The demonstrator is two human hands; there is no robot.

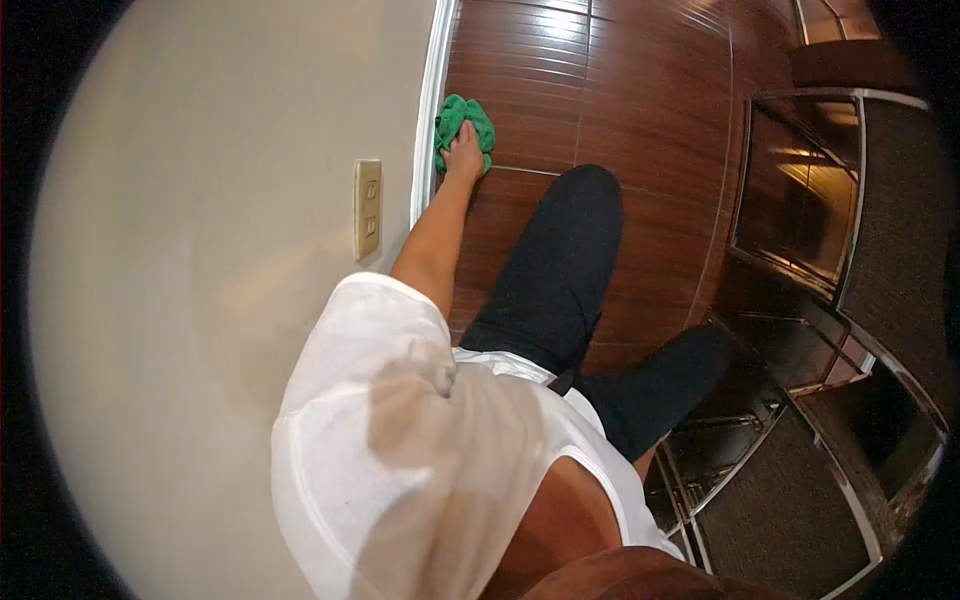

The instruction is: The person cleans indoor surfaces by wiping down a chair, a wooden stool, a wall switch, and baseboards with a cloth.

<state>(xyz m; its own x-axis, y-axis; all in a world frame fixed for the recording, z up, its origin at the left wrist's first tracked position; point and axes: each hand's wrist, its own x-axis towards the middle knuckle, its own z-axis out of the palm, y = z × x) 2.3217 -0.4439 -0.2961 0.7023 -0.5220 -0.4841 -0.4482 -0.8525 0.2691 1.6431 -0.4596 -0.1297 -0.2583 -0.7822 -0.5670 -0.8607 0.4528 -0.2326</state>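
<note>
My left hand [463,160] reaches forward along the wall and presses on a crumpled green cloth [481,122]. The fingers are closed over the cloth, which sits on the brown tiled floor [650,150] against the white baseboard [429,110]. My right hand is out of view; a small strip of skin shows beside my dark trouser leg, too little to tell what part it is.
A beige wall [230,200] with a switch plate [368,210] rises on the left. Dark chairs with shiny metal frames [850,180] stand close on the right. My bent knees, in dark trousers [560,250], are between.
</note>
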